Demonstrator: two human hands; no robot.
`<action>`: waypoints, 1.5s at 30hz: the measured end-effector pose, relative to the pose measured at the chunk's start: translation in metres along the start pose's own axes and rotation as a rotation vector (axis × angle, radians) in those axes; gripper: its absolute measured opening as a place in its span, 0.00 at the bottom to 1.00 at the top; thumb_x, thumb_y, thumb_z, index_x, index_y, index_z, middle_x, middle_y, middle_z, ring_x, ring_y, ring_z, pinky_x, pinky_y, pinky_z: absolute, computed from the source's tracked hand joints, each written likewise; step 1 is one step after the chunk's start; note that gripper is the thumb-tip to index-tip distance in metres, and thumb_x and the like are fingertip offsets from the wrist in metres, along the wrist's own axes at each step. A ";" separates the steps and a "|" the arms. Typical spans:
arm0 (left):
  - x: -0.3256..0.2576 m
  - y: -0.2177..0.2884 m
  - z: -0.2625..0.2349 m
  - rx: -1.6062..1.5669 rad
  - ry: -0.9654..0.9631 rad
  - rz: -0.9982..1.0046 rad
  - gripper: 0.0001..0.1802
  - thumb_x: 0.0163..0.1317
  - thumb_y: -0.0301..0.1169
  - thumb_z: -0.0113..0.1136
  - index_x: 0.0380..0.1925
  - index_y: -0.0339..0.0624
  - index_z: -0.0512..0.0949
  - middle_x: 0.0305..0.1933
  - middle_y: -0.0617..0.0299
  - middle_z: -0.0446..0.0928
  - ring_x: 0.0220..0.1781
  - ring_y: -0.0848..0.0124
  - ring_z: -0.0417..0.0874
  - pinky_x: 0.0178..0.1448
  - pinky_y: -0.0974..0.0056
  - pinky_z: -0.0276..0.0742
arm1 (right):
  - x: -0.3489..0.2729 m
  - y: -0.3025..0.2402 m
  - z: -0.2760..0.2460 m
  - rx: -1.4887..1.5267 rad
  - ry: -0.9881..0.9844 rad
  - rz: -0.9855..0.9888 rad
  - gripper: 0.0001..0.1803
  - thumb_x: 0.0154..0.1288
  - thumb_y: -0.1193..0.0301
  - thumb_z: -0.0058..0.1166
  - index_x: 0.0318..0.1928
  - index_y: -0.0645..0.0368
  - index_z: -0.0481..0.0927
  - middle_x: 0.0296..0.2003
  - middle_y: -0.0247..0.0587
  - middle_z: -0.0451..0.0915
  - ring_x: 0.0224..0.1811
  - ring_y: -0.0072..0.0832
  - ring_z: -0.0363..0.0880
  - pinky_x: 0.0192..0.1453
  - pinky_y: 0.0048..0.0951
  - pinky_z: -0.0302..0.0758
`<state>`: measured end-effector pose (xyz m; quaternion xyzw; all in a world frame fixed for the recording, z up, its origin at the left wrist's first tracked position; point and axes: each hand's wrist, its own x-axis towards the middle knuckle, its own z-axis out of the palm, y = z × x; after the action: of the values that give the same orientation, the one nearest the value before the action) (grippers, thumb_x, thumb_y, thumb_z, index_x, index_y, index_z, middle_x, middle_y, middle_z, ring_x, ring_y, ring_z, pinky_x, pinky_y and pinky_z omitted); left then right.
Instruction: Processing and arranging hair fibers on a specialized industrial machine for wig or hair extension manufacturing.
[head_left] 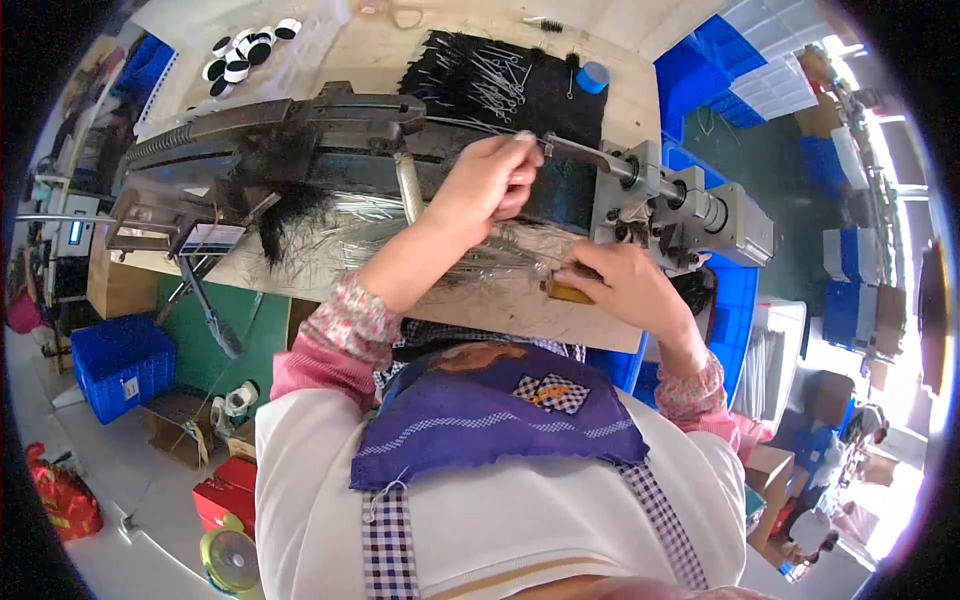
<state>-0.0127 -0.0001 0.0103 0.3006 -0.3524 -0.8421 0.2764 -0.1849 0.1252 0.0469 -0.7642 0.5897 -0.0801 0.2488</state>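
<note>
Left hand (485,185): placed over the bench machine (350,125), fingertips right beside a small metal clamp (549,148) at the end of the spindle bar (590,155). Fingers are curled, thumb and index brought near each other; whether they are closed on anything cannot be told.

Right hand (635,285): narrow grip, yellow block (570,293) held between thumb and fingers. Block is located near the front edge of the wooden bench (460,305), right of the loose metal wires (480,258). Whether it is lifted or rested on the wood cannot be told.

More wires (368,207) are bunched left of the pale lever handle (408,188), which is tilted down from the machine. Black bristle tuft (270,230) is hung at the machine's near side. Motor unit (735,225) is mounted at the right end.

Behind the machine: black cloth (560,110) is spread flat, looped wire pieces (497,80) piled on it. 1 blue round cap (593,77) is set at its right edge, 1 small black brush (571,65) just beside. Black-and-white round caps (238,58) are heaped in a clear tray (318,22), far left.

Floor, left: 1 blue crate (122,367). Purple apron (490,410) is worn over a white top (310,480).
</note>
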 end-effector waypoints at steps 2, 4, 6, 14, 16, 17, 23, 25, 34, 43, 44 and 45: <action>-0.002 -0.001 0.001 -0.035 0.165 0.052 0.14 0.70 0.41 0.48 0.29 0.44 0.70 0.17 0.74 0.58 0.12 0.81 0.55 0.16 0.72 0.45 | -0.005 0.002 -0.012 0.237 0.107 -0.133 0.08 0.62 0.69 0.55 0.33 0.62 0.76 0.27 0.47 0.78 0.32 0.43 0.79 0.36 0.35 0.73; -0.002 -0.008 0.000 -0.032 0.208 0.088 0.14 0.70 0.40 0.48 0.29 0.44 0.70 0.17 0.73 0.58 0.12 0.81 0.55 0.16 0.72 0.45 | 0.008 -0.006 -0.032 0.200 0.226 -0.172 0.07 0.64 0.69 0.50 0.36 0.61 0.75 0.29 0.45 0.78 0.33 0.43 0.79 0.39 0.37 0.74; 0.002 -0.010 0.002 -0.088 0.175 0.109 0.12 0.70 0.38 0.48 0.30 0.43 0.70 0.18 0.71 0.59 0.12 0.80 0.55 0.16 0.71 0.46 | 0.026 -0.017 -0.049 0.279 0.347 -0.132 0.07 0.64 0.71 0.49 0.38 0.61 0.76 0.31 0.45 0.79 0.36 0.43 0.80 0.41 0.34 0.75; 0.003 -0.011 -0.007 -0.093 0.301 0.357 0.11 0.70 0.36 0.47 0.31 0.43 0.69 0.17 0.72 0.59 0.13 0.80 0.54 0.17 0.71 0.48 | 0.093 0.015 -0.070 0.156 0.700 -0.158 0.10 0.65 0.72 0.50 0.45 0.58 0.78 0.37 0.49 0.81 0.40 0.44 0.81 0.45 0.35 0.76; -0.002 -0.008 -0.014 -0.080 0.277 0.358 0.11 0.71 0.36 0.46 0.31 0.44 0.69 0.17 0.71 0.58 0.14 0.80 0.54 0.17 0.71 0.48 | 0.126 0.017 -0.059 -0.078 0.561 -0.173 0.11 0.64 0.71 0.50 0.45 0.56 0.80 0.38 0.48 0.82 0.42 0.45 0.80 0.48 0.39 0.75; -0.003 -0.008 -0.013 -0.076 0.280 0.334 0.11 0.71 0.37 0.46 0.31 0.44 0.69 0.16 0.71 0.58 0.14 0.80 0.54 0.17 0.71 0.47 | 0.139 0.008 -0.054 -0.073 0.424 -0.206 0.11 0.62 0.72 0.50 0.45 0.57 0.80 0.38 0.49 0.82 0.42 0.46 0.80 0.49 0.40 0.75; -0.012 -0.005 -0.009 -0.128 0.267 0.290 0.13 0.72 0.38 0.45 0.32 0.43 0.70 0.15 0.70 0.59 0.13 0.79 0.54 0.17 0.71 0.47 | 0.154 -0.015 -0.047 0.274 0.045 -0.168 0.15 0.62 0.73 0.52 0.48 0.67 0.79 0.35 0.47 0.83 0.36 0.35 0.82 0.41 0.33 0.78; -0.010 -0.007 -0.007 -0.167 0.306 0.301 0.13 0.72 0.38 0.45 0.32 0.43 0.70 0.15 0.70 0.58 0.13 0.79 0.54 0.17 0.71 0.47 | 0.149 -0.004 -0.048 0.466 -0.005 -0.128 0.15 0.64 0.74 0.51 0.49 0.69 0.78 0.32 0.39 0.83 0.29 0.20 0.79 0.33 0.24 0.78; -0.003 -0.011 0.006 -0.305 0.018 0.371 0.38 0.69 0.60 0.32 0.61 0.35 0.59 0.60 0.48 0.66 0.63 0.61 0.69 0.68 0.55 0.64 | 0.164 -0.001 -0.068 0.399 -0.218 -0.077 0.16 0.70 0.67 0.48 0.54 0.60 0.76 0.36 0.41 0.79 0.35 0.26 0.78 0.39 0.28 0.76; -0.013 0.012 -0.012 -0.864 -0.102 0.201 0.48 0.65 0.64 0.35 0.63 0.25 0.49 0.64 0.43 0.59 0.71 0.54 0.58 0.74 0.54 0.55 | 0.127 -0.020 -0.047 -0.278 0.441 -0.283 0.20 0.59 0.69 0.52 0.54 0.54 0.76 0.42 0.50 0.74 0.45 0.46 0.74 0.49 0.40 0.73; -0.016 0.011 -0.011 -0.796 -0.082 0.219 0.47 0.66 0.63 0.35 0.63 0.26 0.51 0.64 0.45 0.61 0.70 0.56 0.59 0.74 0.55 0.55 | 0.126 -0.023 -0.037 -0.273 0.479 -0.453 0.22 0.55 0.72 0.53 0.53 0.54 0.76 0.40 0.51 0.73 0.47 0.45 0.74 0.47 0.42 0.74; -0.019 0.009 -0.011 -0.729 -0.060 0.234 0.46 0.66 0.63 0.35 0.63 0.27 0.54 0.64 0.47 0.62 0.70 0.57 0.60 0.74 0.55 0.55 | 0.127 -0.030 -0.025 -0.202 0.476 -0.473 0.22 0.52 0.74 0.53 0.51 0.55 0.77 0.39 0.49 0.73 0.45 0.44 0.74 0.46 0.41 0.74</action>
<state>0.0099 0.0024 0.0172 0.1157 -0.0695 -0.8833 0.4490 -0.1321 0.0043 0.0612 -0.8603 0.4427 -0.2529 0.0019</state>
